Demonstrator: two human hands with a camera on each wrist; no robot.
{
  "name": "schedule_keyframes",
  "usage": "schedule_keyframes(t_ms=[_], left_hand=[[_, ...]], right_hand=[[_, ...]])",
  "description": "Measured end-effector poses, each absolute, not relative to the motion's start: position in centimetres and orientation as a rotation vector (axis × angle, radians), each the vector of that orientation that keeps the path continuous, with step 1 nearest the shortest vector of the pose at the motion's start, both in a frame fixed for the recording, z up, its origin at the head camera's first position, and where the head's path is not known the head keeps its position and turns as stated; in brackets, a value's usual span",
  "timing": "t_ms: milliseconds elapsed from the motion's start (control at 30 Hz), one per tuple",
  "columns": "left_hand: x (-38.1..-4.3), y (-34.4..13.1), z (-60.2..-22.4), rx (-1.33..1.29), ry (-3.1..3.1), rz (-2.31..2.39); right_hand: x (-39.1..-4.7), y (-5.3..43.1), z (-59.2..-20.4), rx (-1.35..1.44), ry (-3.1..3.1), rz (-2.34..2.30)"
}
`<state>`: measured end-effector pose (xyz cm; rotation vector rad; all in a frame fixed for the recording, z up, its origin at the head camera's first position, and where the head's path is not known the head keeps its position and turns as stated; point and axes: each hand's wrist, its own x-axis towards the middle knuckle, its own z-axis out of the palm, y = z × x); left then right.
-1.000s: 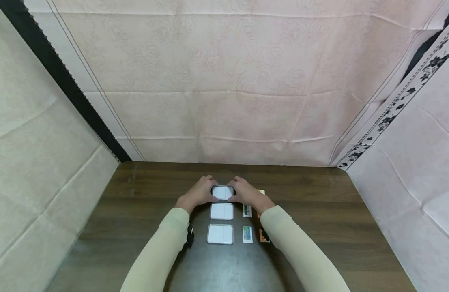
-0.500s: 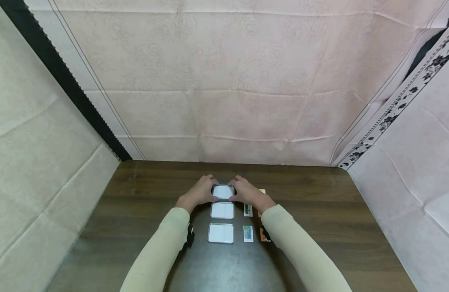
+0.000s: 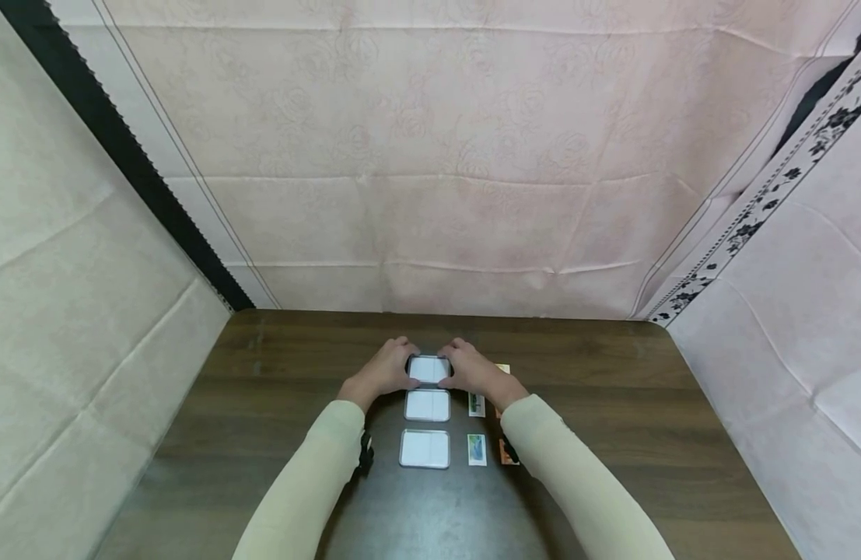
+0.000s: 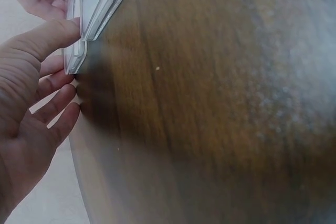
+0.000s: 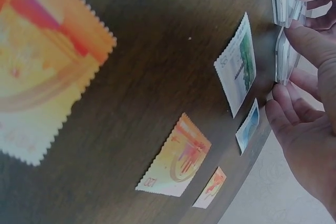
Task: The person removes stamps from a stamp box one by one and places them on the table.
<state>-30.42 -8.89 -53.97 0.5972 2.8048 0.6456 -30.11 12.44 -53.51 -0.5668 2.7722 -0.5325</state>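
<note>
Three clear, flat plastic cases stand in a column on the brown table. My left hand holds the left side of the farthest case, and my right hand holds its right side. In the left wrist view my thumb lies at the near edge of that case, with fingers along its far side. A matching grip shows in the right wrist view, on the case. The middle case lies just in front of it, and the nearest case a little closer.
Postage stamps lie right of the cases in two columns: a blue one, a green one and orange ones partly under my right forearm. A cloth-hung wall rises behind the table's far edge, with more cloth at both sides.
</note>
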Motion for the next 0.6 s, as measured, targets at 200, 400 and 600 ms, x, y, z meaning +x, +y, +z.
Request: schedule_keyframes(t_ms=[200, 400, 600], left_hand=[[-30.59, -9.09, -54.11, 0.634, 2.831, 0.654], [-30.6, -9.21, -54.37, 0.664, 2.83, 0.66], [-30.62, -9.41, -54.54, 0.653, 2.822, 0.675]], right_hand=[[-30.27, 12.37, -53.56, -0.571, 2.782, -0.524], [-30.24, 12.48, -53.64, -0.573, 2.771, -0.523], [-30.21, 12.58, -53.62, -0.581, 2.772, -0.508]])
